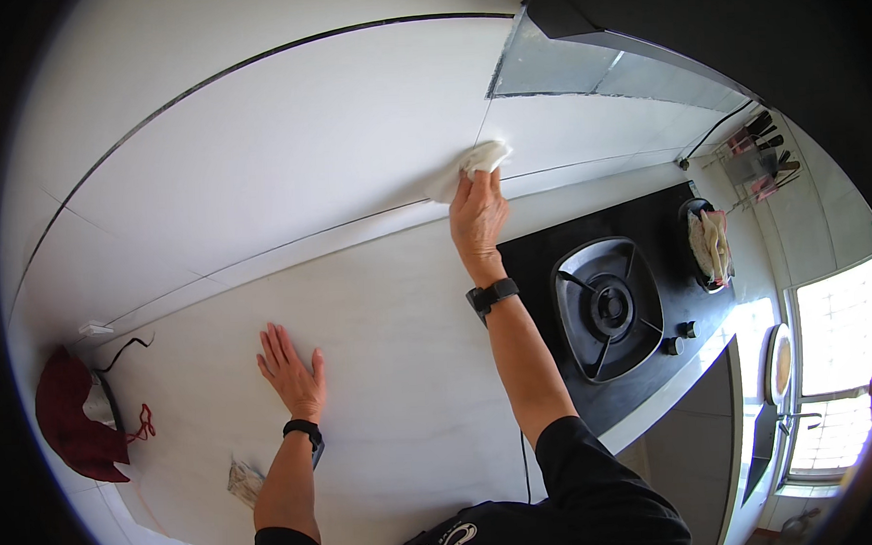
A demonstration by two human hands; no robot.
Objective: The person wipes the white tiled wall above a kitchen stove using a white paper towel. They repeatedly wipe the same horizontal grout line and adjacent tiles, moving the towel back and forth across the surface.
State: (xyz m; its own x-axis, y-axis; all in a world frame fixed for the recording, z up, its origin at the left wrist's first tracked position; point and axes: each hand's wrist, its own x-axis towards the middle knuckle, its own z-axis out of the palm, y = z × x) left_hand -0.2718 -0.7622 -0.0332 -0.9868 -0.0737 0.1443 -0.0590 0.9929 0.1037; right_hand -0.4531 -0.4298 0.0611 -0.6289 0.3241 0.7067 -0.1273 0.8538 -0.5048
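My right hand (479,212) grips a crumpled white cloth (487,157) and presses it to the white wall panel (316,140), just above the seam near the counter's back edge. Flat on the pale countertop (402,331) rests my left hand (292,378), palm down with the fingers apart and holding nothing. Black bands are on both wrists. To the right of my right forearm lies a black gas hob (529,247) with a square burner tray (610,308).
Folded cloths (710,245) lie on the hob's far side. A knife rack (756,160) hangs at the right, under a dark range hood (686,19). A dark red cloth cover (70,422) sits at the left end, and a clear packet (245,483) lies beside my left forearm.
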